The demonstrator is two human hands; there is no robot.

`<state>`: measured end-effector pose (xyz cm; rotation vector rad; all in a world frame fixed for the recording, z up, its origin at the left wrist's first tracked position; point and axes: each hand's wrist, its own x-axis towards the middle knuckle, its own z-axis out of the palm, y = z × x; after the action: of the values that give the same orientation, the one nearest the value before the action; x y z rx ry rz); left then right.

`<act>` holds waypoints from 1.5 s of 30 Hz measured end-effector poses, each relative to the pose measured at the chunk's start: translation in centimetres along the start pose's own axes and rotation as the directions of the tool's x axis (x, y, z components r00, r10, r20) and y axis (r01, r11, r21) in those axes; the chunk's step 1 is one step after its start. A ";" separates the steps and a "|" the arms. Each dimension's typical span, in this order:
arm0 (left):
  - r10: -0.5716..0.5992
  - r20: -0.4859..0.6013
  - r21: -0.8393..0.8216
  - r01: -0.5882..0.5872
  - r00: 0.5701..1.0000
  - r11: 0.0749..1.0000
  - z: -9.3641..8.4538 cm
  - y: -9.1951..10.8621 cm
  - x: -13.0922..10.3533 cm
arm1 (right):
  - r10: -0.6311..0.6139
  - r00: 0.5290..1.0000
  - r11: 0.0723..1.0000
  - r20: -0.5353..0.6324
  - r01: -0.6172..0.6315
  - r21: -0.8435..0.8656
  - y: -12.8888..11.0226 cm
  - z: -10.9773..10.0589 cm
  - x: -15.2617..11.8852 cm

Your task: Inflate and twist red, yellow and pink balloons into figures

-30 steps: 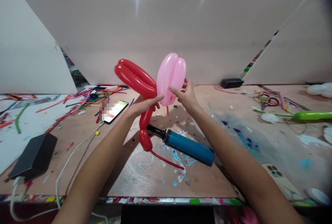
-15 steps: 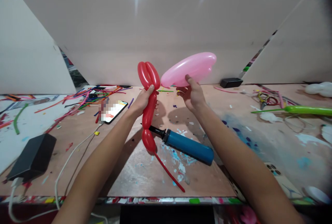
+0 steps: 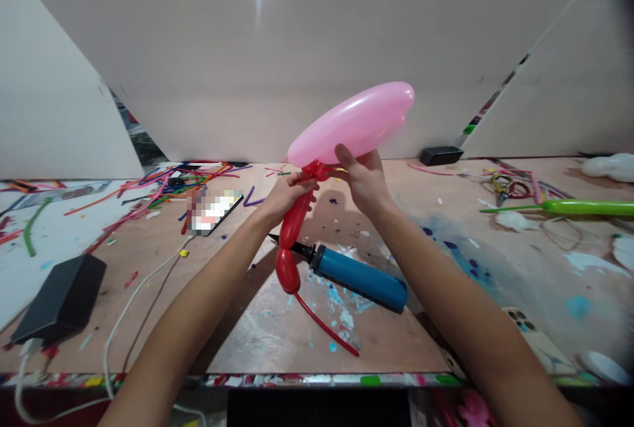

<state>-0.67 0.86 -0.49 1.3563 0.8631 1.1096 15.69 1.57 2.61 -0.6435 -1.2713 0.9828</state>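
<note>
My left hand [image 3: 292, 196] is closed around the upper part of a twisted red balloon [image 3: 293, 222]. That balloon hangs down in segments, its thin uninflated tail curving right over the table. Between finger and thumb, my right hand [image 3: 364, 176] grips the underside of a pink balloon [image 3: 351, 120], which slants up to the right. The pink balloon's left end meets the red one just above my left hand, and it hides most of the red loops. Below the hands, a blue hand pump [image 3: 361, 276] lies with its black nozzle behind the red balloon.
A phone [image 3: 215, 212] and loose uninflated balloons [image 3: 148, 196] lie at the left, near a dark box [image 3: 62, 298] with a white cable. At the right are scissors [image 3: 510, 189], a green balloon [image 3: 589, 208] and a small black box [image 3: 440, 156]. White panels [image 3: 297, 57] stand behind.
The pink balloon has moved left, over the red balloon's top. Both hands are closer together, and the red loops have tipped mostly out of sight.
</note>
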 end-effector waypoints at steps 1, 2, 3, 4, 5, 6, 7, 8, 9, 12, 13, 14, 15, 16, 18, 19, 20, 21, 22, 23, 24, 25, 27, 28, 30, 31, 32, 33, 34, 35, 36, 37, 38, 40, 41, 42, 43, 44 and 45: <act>-0.009 0.023 0.020 0.009 1.000 1.000 0.1 0.0 -0.1 | -0.027 1.000 0.999 -0.011 0.027 -0.024 0.4 -0.2 0.2; -0.012 0.043 0.065 0.009 0.999 0.998 0.1 0.0 -0.1 | -0.052 0.998 0.997 -0.019 0.051 -0.051 0.7 -0.4 0.4; -0.007 0.055 0.139 -0.001 0.998 0.990 0.0 0.0 -0.2 | -0.075 0.997 0.994 -0.027 0.073 -0.081 1.0 -0.7 0.5; 0.011 0.051 0.241 -0.023 0.999 0.970 0.0 0.0 -0.2 | -0.095 0.995 0.989 -0.037 0.090 -0.114 1.3 -0.9 0.7; 0.047 0.037 0.359 -0.057 0.998 0.932 -0.1 0.0 -0.2 | -0.111 0.993 0.983 -0.048 0.103 -0.149 1.5 -1.1 0.8; 0.102 0.015 0.479 -0.097 0.995 0.872 -0.1 0.0 -0.3 | -0.124 0.991 0.976 -0.058 0.111 -0.185 1.6 -1.3 0.8; 0.170 -0.010 0.584 -0.132 0.985 0.801 -0.2 0.0 -0.3 | -0.134 0.989 0.968 -0.065 0.117 -0.221 1.7 -1.4 0.8; 0.240 -0.038 0.663 -0.155 0.970 0.733 -0.2 0.0 -0.3 | -0.145 0.987 0.958 -0.070 0.123 -0.257 1.7 -1.4 0.8; 0.296 -0.064 0.714 -0.164 0.953 0.681 -0.1 0.0 -0.3 | -0.158 0.985 0.947 -0.075 0.130 -0.295 1.6 -1.3 0.7; 0.328 -0.160 0.731 -0.112 0.931 0.673 0.0 0.0 -0.4 | -0.192 0.978 0.899 -0.076 0.144 -0.414 1.3 -1.1 0.3; 0.315 -0.177 0.710 -0.101 0.932 0.697 0.0 -0.1 -0.4 | -0.195 0.978 0.883 -0.074 0.142 -0.448 1.2 -1.0 0.2; 0.306 -0.172 0.690 -0.106 0.936 0.716 0.0 -0.1 -0.3 | -0.196 0.978 0.867 -0.066 0.141 -0.479 1.2 -1.0 0.1; 0.299 -0.148 0.676 -0.124 0.943 0.726 -0.1 -0.1 -0.3 | -0.198 0.979 0.852 -0.055 0.144 -0.504 1.1 -1.0 0.0; 0.291 -0.112 0.666 -0.146 0.950 0.732 -0.1 -0.2 -0.3 | -0.206 0.978 0.839 -0.042 0.154 -0.522 1.1 -1.0 0.0; 0.262 -0.050 0.650 -0.168 0.964 0.741 -0.3 -0.2 -0.2 | -0.226 0.974 0.820 -0.016 0.182 -0.542 1.0 -1.1 0.0; 0.245 -0.038 0.642 -0.164 0.969 0.749 -0.3 -0.2 -0.2 | -0.232 0.973 0.815 -0.006 0.191 -0.547 1.0 -1.2 0.0; 0.232 -0.039 0.631 -0.156 0.972 0.760 -0.4 -0.2 -0.2 | -0.232 0.973 0.813 -0.002 0.193 -0.550 0.9 -1.2 0.0; 0.229 -0.047 0.619 -0.152 0.972 0.771 -0.4 -0.1 -0.2 | -0.228 0.974 0.813 -0.001 0.190 -0.550 0.9 -1.2 0.0; 0.232 -0.055 0.608 -0.152 0.971 0.780 -0.4 -0.1 -0.2 | -0.219 0.976 0.816 0.001 0.184 -0.548 0.9 -1.2 0.0; 0.238 -0.061 0.599 -0.155 0.969 0.786 -0.5 -0.1 -0.2 | -0.212 0.977 0.820 0.005 0.181 -0.543 0.8 -1.2 0.0; 0.242 -0.064 0.593 -0.158 0.968 0.789 -0.5 0.0 -0.2 | -0.207 0.978 0.825 0.011 0.181 -0.535 0.7 -1.2 0.0; 0.244 -0.067 0.587 -0.159 0.967 0.794 -0.5 0.0 -0.2 | -0.204 0.979 0.828 0.019 0.183 -0.529 0.7 -1.1 0.0; 0.221 -0.059 0.565 -0.150 0.973 0.812 -0.4 -0.1 -0.2 | -0.186 0.982 0.826 0.040 0.178 -0.535 0.6 -1.0 -0.1; 0.196 -0.049 0.546 -0.138 0.979 0.826 -0.4 -0.1 -0.1 | -0.173 0.984 0.822 0.047 0.171 -0.544 0.6 -1.0 -0.1; 0.145 -0.028 0.484 -0.113 0.989 0.868 -0.3 -0.2 -0.1 | -0.143 0.988 0.819 0.052 0.148 -0.555 0.7 -1.0 0.0; 0.125 -0.021 0.445 -0.103 0.992 0.889 -0.3 -0.2 -0.1 | -0.136 0.989 0.824 0.051 0.141 -0.549 0.8 -1.0 0.1; 0.115 -0.019 0.411 -0.097 0.993 0.907 -0.2 -0.2 0.0 | -0.138 0.989 0.833 0.044 0.140 -0.535 1.0 -1.1 0.2; 0.114 -0.020 0.386 -0.098 0.993 0.917 -0.3 -0.2 0.0 | -0.146 0.989 0.845 0.036 0.144 -0.515 1.1 -1.1 0.3; 0.119 -0.023 0.375 -0.102 0.993 0.921 -0.3 -0.2 0.0 | -0.156 0.987 0.858 0.025 0.148 -0.491 1.3 -1.2 0.4; 0.122 -0.024 0.385 -0.104 0.992 0.917 -0.4 -0.2 0.0 | -0.163 0.986 0.871 0.012 0.150 -0.467 1.4 -1.3 0.5; 0.116 -0.021 0.413 -0.097 0.993 0.905 -0.5 -0.2 0.0 | -0.165 0.986 0.883 -0.003 0.146 -0.446 1.5 -1.3 0.6; 0.098 -0.019 0.450 -0.079 0.995 0.890 -0.6 -0.2 0.0 | -0.158 0.987 0.894 -0.023 0.134 -0.427 1.6 -1.3 0.6; 0.075 -0.021 0.485 -0.055 0.997 0.873 -0.6 -0.3 0.0 | -0.144 0.989 0.905 -0.040 0.115 -0.410 1.6 -1.3 0.6; 0.070 -0.023 0.537 -0.047 0.997 0.842 -0.6 -0.6 0.0 | -0.103 0.992 0.924 -0.066 0.071 -0.377 1.5 -1.3 0.6; 0.110 -0.021 0.544 -0.081 0.994 0.835 -0.6 -0.7 0.0 | -0.076 0.994 0.932 -0.075 0.043 -0.360 1.4 -1.3 0.6; 0.175 -0.024 0.539 -0.135 0.984 0.831 -0.4 -0.8 0.1 | -0.042 0.996 0.939 -0.082 0.011 -0.345 1.3 -1.3 0.6; 0.251 -0.036 0.533 -0.194 0.967 0.824 -0.3 -0.9 0.2 | 0.000 0.997 0.943 -0.083 -0.027 -0.332 1.3 -1.2 0.5; 0.320 -0.060 0.531 -0.242 0.946 0.812 -0.1 -1.0 0.3 | 0.042 0.996 0.945 -0.082 -0.066 -0.319 1.3 -1.1 0.4; 0.373 -0.098 0.534 -0.267 0.923 0.802 0.0 -1.1 0.3 | 0.083 0.994 0.947 -0.075 -0.102 -0.303 1.3 -1.1 0.3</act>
<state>-0.48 1.30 -1.51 1.9146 1.1616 1.3529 16.42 2.58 1.46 -0.9752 -1.3612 0.8399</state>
